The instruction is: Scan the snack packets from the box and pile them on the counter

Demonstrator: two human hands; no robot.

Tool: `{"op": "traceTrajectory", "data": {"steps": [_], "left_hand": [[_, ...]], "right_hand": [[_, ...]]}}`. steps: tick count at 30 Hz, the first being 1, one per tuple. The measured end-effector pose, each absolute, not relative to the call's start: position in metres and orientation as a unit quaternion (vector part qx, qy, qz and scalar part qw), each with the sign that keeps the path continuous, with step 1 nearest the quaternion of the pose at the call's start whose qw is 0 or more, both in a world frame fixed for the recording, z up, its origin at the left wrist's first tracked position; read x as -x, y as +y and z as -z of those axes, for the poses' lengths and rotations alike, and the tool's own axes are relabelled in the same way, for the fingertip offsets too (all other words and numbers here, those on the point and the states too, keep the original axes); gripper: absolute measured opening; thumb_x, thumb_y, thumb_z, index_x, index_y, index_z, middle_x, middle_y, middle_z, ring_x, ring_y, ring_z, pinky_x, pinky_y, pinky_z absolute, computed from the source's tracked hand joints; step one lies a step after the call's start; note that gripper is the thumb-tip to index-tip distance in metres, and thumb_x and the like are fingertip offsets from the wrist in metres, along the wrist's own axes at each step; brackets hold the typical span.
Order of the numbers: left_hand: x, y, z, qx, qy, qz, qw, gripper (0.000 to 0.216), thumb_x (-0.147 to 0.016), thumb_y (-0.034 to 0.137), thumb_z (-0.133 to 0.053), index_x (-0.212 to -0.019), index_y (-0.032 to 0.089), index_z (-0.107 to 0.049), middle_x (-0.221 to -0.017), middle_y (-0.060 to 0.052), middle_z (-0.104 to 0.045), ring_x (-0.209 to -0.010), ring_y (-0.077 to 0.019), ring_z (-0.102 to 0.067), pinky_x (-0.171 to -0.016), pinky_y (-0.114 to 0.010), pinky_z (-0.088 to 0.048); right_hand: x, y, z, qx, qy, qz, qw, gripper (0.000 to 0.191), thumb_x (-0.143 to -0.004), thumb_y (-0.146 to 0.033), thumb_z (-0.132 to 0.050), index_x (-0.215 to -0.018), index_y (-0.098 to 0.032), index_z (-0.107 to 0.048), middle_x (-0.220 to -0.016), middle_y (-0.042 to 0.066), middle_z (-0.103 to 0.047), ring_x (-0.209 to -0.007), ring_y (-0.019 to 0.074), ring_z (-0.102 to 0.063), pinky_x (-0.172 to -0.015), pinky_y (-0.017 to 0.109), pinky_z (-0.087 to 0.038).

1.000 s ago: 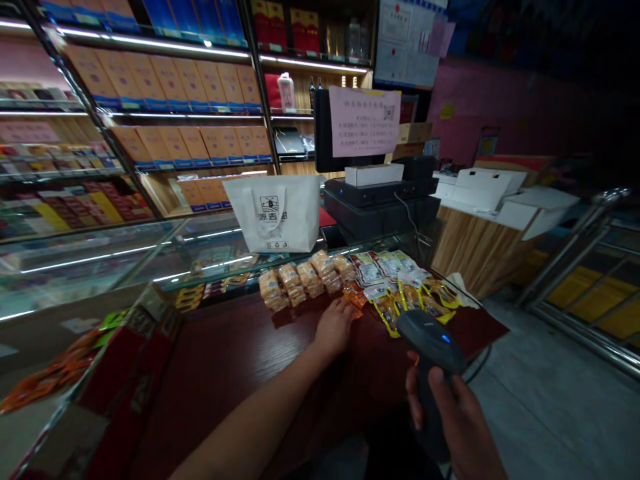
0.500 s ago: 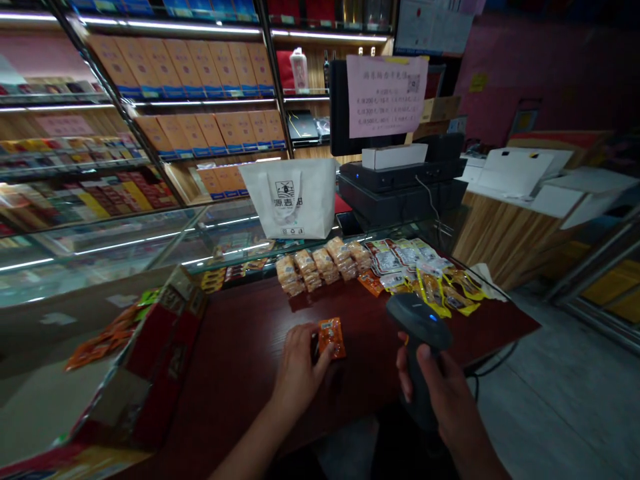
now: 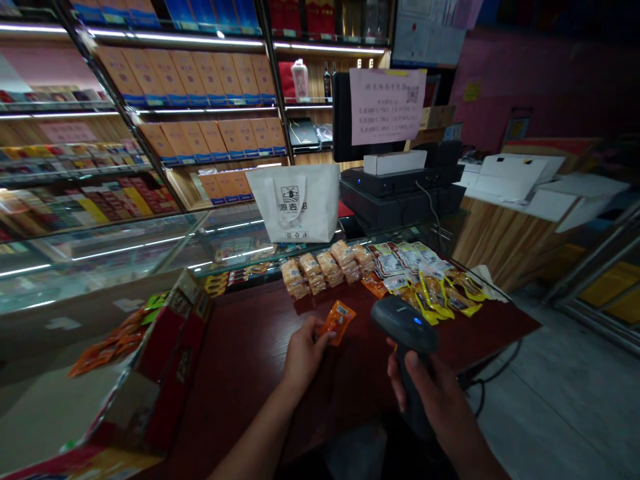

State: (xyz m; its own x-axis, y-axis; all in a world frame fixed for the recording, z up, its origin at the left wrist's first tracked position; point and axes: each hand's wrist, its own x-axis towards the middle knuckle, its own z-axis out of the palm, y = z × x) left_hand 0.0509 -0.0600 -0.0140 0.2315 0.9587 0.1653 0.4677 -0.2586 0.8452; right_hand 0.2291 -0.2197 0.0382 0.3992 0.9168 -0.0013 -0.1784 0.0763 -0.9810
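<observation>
My left hand (image 3: pixel 301 353) pinches a small orange snack packet (image 3: pixel 339 321) and holds it tilted above the dark red counter (image 3: pixel 240 360). Just to its right, my right hand (image 3: pixel 430 397) is wrapped round the handle of a black barcode scanner (image 3: pixel 404 325) with a blue light on its head, which points toward the packet. Behind them lie rows of snack packets: tan ones (image 3: pixel 325 267), white ones (image 3: pixel 400 257) and yellow ones (image 3: pixel 440 293).
A white paper bag (image 3: pixel 295 203) stands on the glass display case (image 3: pixel 125 257). A black cash register (image 3: pixel 400 187) with a pink notice (image 3: pixel 387 105) sits at the back. An open red carton (image 3: pixel 165 353) of orange packets lies at left. Shelves of boxes fill the wall.
My left hand took an orange packet from the row, drew it back toward me and lifted it off the counter. The scanner moved left, closer to the packet.
</observation>
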Motion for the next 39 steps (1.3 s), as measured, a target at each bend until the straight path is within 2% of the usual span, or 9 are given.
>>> {"op": "traceTrajectory", "data": {"steps": [5, 10, 17, 23, 27, 31, 36, 39], "left_hand": [[-0.045, -0.039, 0.006, -0.595, 0.454, -0.485, 0.452, 0.027, -0.075, 0.043, -0.073, -0.083, 0.019, -0.065, -0.073, -0.004, -0.075, -0.064, -0.0192, -0.070, -0.062, -0.028, -0.053], [-0.037, -0.035, 0.011, -0.547, 0.457, -0.537, 0.451, 0.033, -0.074, 0.047, -0.075, -0.083, 0.019, -0.063, -0.074, -0.005, -0.076, -0.071, -0.0222, -0.075, -0.068, -0.031, -0.058], [-0.034, -0.033, 0.019, -0.498, 0.472, -0.557, 0.467, 0.036, -0.070, 0.047, -0.080, -0.080, 0.020, -0.058, -0.075, -0.005, -0.077, -0.069, -0.0222, -0.076, -0.065, -0.029, -0.058], [-0.033, -0.031, 0.020, -0.481, 0.471, -0.561, 0.482, 0.036, -0.070, 0.045, -0.080, -0.081, 0.019, -0.058, -0.076, -0.005, -0.078, -0.071, -0.0229, -0.077, -0.069, -0.031, -0.059], [-0.033, -0.029, 0.023, -0.483, 0.474, -0.559, 0.479, 0.035, -0.071, 0.045, -0.080, -0.081, 0.019, -0.059, -0.077, -0.006, -0.078, -0.074, -0.0238, -0.077, -0.069, -0.030, -0.059], [-0.033, -0.028, 0.025, -0.482, 0.483, -0.557, 0.474, 0.034, -0.070, 0.044, -0.081, -0.080, 0.019, -0.059, -0.074, -0.006, -0.078, -0.071, -0.0238, -0.077, -0.066, -0.030, -0.059], [-0.034, -0.028, 0.025, -0.474, 0.483, -0.555, 0.484, 0.037, -0.069, 0.046, -0.081, -0.081, 0.018, -0.060, -0.082, -0.009, -0.079, -0.073, -0.0251, -0.077, -0.068, -0.033, -0.059], [-0.033, -0.029, 0.025, -0.462, 0.487, -0.554, 0.491, 0.038, -0.068, 0.046, -0.082, -0.082, 0.018, -0.059, -0.075, -0.008, -0.078, -0.070, -0.0245, -0.077, -0.065, -0.030, -0.058]], "right_hand": [[-0.224, -0.198, -0.053, 0.489, -0.359, -0.421, 0.674, 0.051, -0.087, -0.068, -0.064, -0.074, -0.018, -0.065, -0.049, -0.002, -0.055, -0.043, 0.0111, -0.049, -0.045, 0.022, -0.041], [-0.208, -0.163, -0.042, 0.466, -0.389, -0.439, 0.662, 0.053, -0.086, -0.068, -0.064, -0.069, -0.019, -0.060, -0.045, -0.004, -0.052, -0.038, 0.0102, -0.047, -0.040, 0.021, -0.037], [-0.178, -0.131, -0.013, 0.467, -0.386, -0.479, 0.635, 0.051, -0.083, -0.068, -0.066, -0.073, -0.019, -0.058, -0.053, -0.003, -0.058, -0.037, 0.0091, -0.046, -0.036, 0.020, -0.037], [-0.174, -0.118, -0.009, 0.445, -0.388, -0.506, 0.629, 0.051, -0.083, -0.068, -0.066, -0.074, -0.018, -0.058, -0.056, -0.004, -0.059, -0.036, 0.0071, -0.045, -0.034, 0.018, -0.038], [-0.174, -0.116, -0.006, 0.430, -0.388, -0.514, 0.633, 0.050, -0.082, -0.067, -0.069, -0.081, -0.018, -0.059, -0.061, -0.004, -0.061, -0.039, 0.0073, -0.048, -0.034, 0.017, -0.038], [-0.175, -0.113, 0.001, 0.423, -0.393, -0.510, 0.638, 0.049, -0.084, -0.066, -0.067, -0.079, -0.018, -0.058, -0.060, -0.004, -0.060, -0.038, 0.0065, -0.048, -0.034, 0.016, -0.038], [-0.178, -0.107, 0.013, 0.427, -0.392, -0.509, 0.636, 0.052, -0.083, -0.069, -0.066, -0.084, -0.018, -0.060, -0.060, -0.004, -0.059, -0.038, 0.0072, -0.048, -0.033, 0.017, -0.039], [-0.178, -0.106, 0.017, 0.423, -0.401, -0.516, 0.627, 0.054, -0.082, -0.071, -0.066, -0.084, -0.017, -0.062, -0.060, -0.003, -0.060, -0.037, 0.0075, -0.049, -0.033, 0.018, -0.039]]}}
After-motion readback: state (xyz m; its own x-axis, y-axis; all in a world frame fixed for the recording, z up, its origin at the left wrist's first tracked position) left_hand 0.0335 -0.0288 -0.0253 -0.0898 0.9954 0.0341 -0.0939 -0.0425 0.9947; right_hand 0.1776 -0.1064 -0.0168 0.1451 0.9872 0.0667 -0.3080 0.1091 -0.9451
